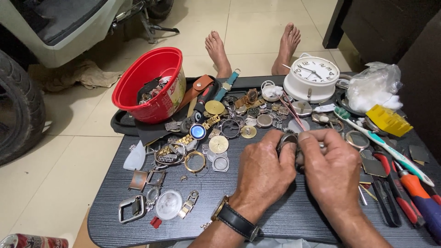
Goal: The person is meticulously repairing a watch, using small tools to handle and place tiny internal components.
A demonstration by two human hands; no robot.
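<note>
Both hands met at the middle of the dark tray table [138, 216]: the left hand [264, 172] and right hand [330, 167], fingers closed, pinched a small round watch case [288, 139] between them, nearer the left.

Dark grey wood-grain counter [285, 216], bright red bucket [151, 82], white alarm clock [311, 78], yellow plastic piece [388, 120], teal-and-white toothbrush [381, 144], orange-and-blue screwdriver [420, 195]. Gold watch band [186, 139] with a shiny blue dial, and a black strap [236, 221] on the wrist.
</note>
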